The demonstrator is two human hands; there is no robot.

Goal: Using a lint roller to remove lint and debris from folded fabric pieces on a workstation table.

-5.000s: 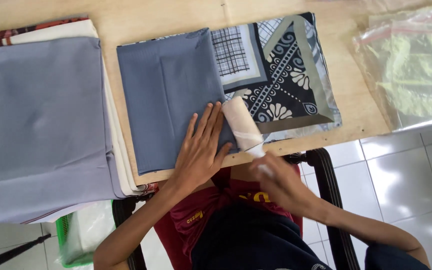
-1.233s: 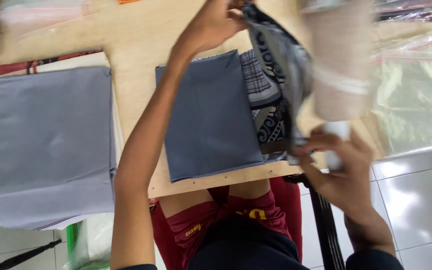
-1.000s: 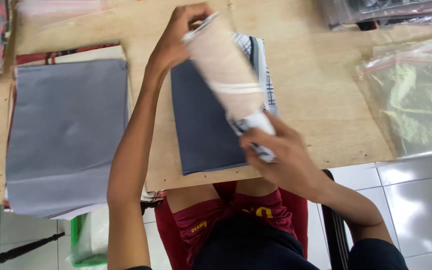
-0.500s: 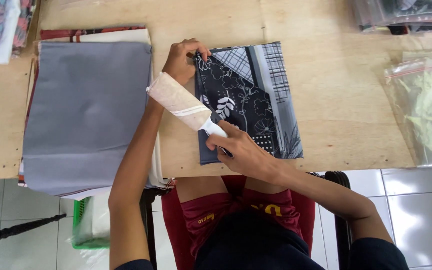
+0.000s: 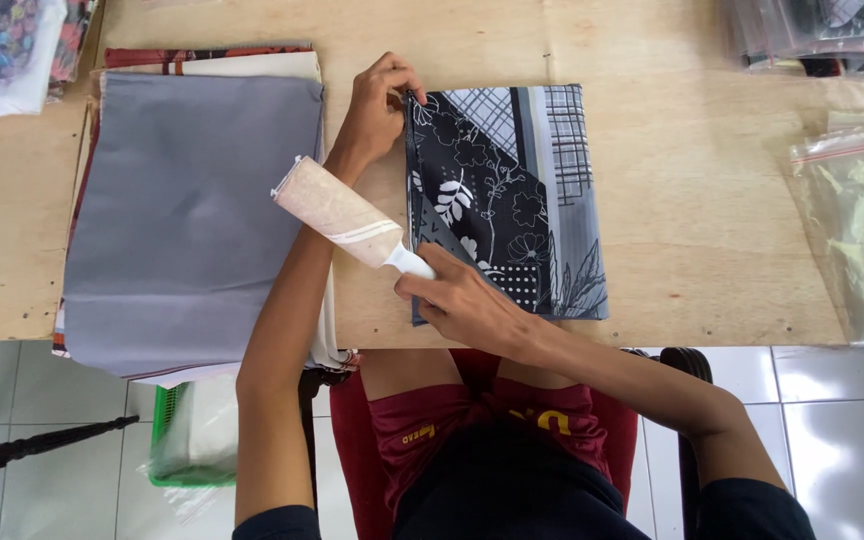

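I see my right hand (image 5: 462, 305) closed around the white plastic handle of a lint roller (image 5: 344, 214), whose pale cylindrical sticky roll angles toward ten o'clock over my left forearm. My left hand (image 5: 377, 110) pinches the upper left corner of a flat, folded black-and-grey patterned cloth (image 5: 512, 200), lying at twelve o'clock on the bare plywood table (image 5: 702, 200). At nine o'clock sits a smooth grey folded fabric stack (image 5: 182, 220); at three o'clock, crinkled clear plastic bags (image 5: 862, 230).
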